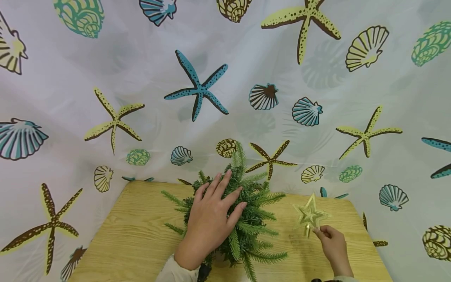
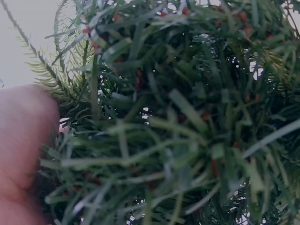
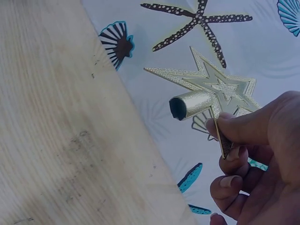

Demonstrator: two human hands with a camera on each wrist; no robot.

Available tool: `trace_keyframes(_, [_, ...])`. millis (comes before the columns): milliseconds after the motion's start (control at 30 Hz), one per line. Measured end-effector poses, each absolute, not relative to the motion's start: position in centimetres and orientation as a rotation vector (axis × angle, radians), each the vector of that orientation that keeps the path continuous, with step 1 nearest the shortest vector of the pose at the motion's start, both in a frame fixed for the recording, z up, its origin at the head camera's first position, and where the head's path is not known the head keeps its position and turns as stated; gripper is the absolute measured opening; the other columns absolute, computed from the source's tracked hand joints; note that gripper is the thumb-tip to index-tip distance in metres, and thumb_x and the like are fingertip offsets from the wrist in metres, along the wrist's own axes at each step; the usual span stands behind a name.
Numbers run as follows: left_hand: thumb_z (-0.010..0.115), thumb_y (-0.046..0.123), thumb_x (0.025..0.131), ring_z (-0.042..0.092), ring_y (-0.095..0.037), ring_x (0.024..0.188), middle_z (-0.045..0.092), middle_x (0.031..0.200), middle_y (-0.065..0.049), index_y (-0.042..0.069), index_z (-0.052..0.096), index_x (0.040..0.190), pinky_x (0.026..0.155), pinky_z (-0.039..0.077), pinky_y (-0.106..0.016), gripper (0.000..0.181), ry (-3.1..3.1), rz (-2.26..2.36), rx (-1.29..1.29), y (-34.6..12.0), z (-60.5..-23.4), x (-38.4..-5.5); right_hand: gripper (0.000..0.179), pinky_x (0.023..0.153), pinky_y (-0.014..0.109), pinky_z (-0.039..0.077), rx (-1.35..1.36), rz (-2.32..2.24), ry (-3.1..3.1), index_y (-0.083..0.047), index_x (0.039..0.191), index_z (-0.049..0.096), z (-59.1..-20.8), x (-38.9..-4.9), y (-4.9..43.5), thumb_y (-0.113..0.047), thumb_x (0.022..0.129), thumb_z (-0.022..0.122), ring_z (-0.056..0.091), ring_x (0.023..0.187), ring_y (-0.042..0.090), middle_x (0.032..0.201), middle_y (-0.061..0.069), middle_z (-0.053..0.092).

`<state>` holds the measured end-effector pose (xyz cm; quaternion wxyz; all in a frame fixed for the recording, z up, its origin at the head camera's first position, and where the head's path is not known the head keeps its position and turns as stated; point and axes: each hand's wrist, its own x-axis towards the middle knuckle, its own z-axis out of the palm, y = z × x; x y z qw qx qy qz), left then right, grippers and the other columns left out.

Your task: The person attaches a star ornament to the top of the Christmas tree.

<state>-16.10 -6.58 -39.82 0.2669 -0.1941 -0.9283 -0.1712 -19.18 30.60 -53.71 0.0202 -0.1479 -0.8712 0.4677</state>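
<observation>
Fingers of the left hand lie spread and nearly straight over the artificial tree, with visible gaps between some of them and the thumb set apart on the side toward the right hand. They rest on the greenery without closing round it. Green sprigs stick out past the fingertips and on both sides of them. Close up in the left wrist view, dark green needles with small red flecks fill the space beside part of that hand; its fingertips cannot be made out there.

Right-hand fingers are narrow: thumb and index finger pinch one lower point of the gold star, while the other fingers curl beneath, toward the palm. The star stands beyond this pinch, its layered outline mostly uncovered. Its short gold tube sits just beside the thumb tip, on the side toward the tree, and the right wrist view shows the tube's dark open end pointing away from the fingers. Star and tree are apart, with bare wood of the table between them.

Below the left fingers, past the wrist, comes a pale sleeve. Beyond the fingertips of both hands rises a white cloth printed with starfish and shells.
</observation>
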Motion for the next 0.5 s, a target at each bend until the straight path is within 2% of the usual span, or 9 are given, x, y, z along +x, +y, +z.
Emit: trace_keyframes(500, [0.057, 0.051, 0.104, 0.038, -0.033, 0.149, 0.037, 0.164, -0.008, 0.026, 0.071, 0.137, 0.112, 0.036, -0.059, 0.043, -2.514, -0.466, -0.520, -6.6, -39.8, -16.1, 0.026, 0.067, 0.033, 0.044, -0.393, 1.497, -2.606, 0.006, 0.105, 0.072, -49.9, -19.3, 30.1, -0.020, 0.103, 0.069, 0.051, 0.076, 0.020, 0.078, 0.000, 0.062])
